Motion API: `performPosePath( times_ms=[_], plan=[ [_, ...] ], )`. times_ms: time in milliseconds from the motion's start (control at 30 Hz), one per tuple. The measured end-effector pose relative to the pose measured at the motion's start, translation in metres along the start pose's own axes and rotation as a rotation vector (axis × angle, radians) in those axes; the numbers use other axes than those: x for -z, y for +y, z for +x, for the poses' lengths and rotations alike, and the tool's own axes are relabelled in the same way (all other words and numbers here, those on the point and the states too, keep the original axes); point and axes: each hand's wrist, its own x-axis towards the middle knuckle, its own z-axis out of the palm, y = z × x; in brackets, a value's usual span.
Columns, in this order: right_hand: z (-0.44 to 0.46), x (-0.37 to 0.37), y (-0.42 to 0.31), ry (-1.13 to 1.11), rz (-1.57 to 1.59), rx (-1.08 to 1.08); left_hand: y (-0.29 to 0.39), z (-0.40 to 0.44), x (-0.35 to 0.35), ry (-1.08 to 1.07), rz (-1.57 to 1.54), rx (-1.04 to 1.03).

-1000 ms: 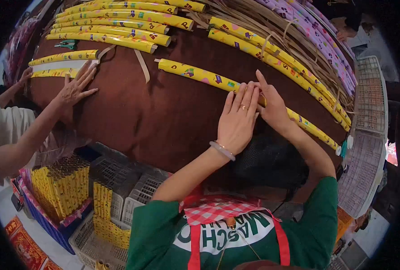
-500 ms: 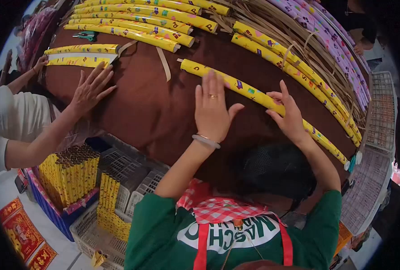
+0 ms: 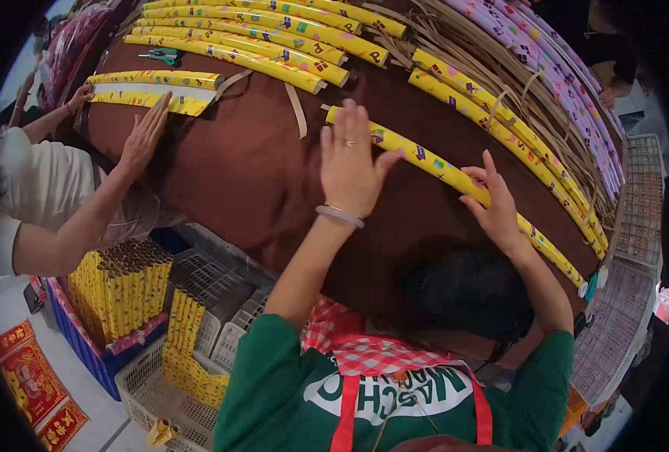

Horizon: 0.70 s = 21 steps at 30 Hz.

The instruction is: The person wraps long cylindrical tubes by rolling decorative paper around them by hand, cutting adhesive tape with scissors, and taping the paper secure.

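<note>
Across the brown cloth (image 3: 206,162), left to right: co-worker's hand (image 3: 144,135) by a white-and-yellow sheet (image 3: 146,96), cloth between, then left hand (image 3: 349,162), flat, thumb apart, over the yellow tube (image 3: 425,160), contact unclear; right hand (image 3: 496,207) pinching mid-tube, whose far end reaches the table's right edge.

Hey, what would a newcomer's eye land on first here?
Probably the long yellow roll slanting across the brown cloth, with the left hand over its upper end and the right hand farther down. Next, perhaps the purple rolls at upper right and the yellow tubes packed upright in the blue bin at lower left.
</note>
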Motion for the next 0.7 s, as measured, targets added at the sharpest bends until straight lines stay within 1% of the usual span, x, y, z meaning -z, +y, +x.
performPosePath(
  times_ms=[33,100,167,200,300,333,400,433,533,567,633,667,700],
  plan=[
    [-0.001,0.000,-0.001,0.007,-0.001,-0.008,-0.017,0.001,-0.001,0.038,0.055,0.045],
    [0.000,0.000,-0.003,0.014,0.011,0.018,-0.050,0.000,0.004,0.024,0.120,0.201],
    [-0.001,-0.001,-0.001,0.021,0.012,0.010,-0.064,-0.003,0.020,0.073,0.107,0.128],
    [-0.001,-0.002,-0.001,0.019,0.010,0.002,-0.060,-0.005,0.029,0.043,0.162,0.085],
    [-0.001,-0.002,-0.004,0.033,0.016,0.007,-0.033,-0.008,0.031,0.092,0.157,0.122],
    [0.000,-0.002,-0.004,0.038,0.017,0.010,-0.024,-0.009,0.025,0.131,0.104,0.150],
    [0.000,-0.001,-0.004,0.035,0.011,0.017,-0.008,-0.010,0.014,0.103,-0.042,0.024],
    [0.000,-0.001,-0.004,0.045,0.011,0.014,-0.007,-0.010,0.013,0.104,-0.041,0.013],
    [0.000,-0.003,-0.003,0.046,0.026,0.015,-0.004,-0.005,0.007,-0.112,0.029,0.005],
    [-0.001,-0.004,-0.002,0.039,0.043,0.007,-0.015,-0.004,0.003,0.054,0.102,0.087],
    [0.001,-0.002,-0.002,0.054,0.062,-0.012,-0.035,-0.006,0.008,0.170,-0.069,0.343],
    [0.001,-0.002,-0.004,0.041,0.070,-0.019,-0.027,-0.011,0.023,0.266,-0.152,0.297],
    [0.000,-0.001,-0.005,0.028,0.076,-0.027,-0.017,-0.017,0.028,0.253,-0.154,0.274]
  ],
)
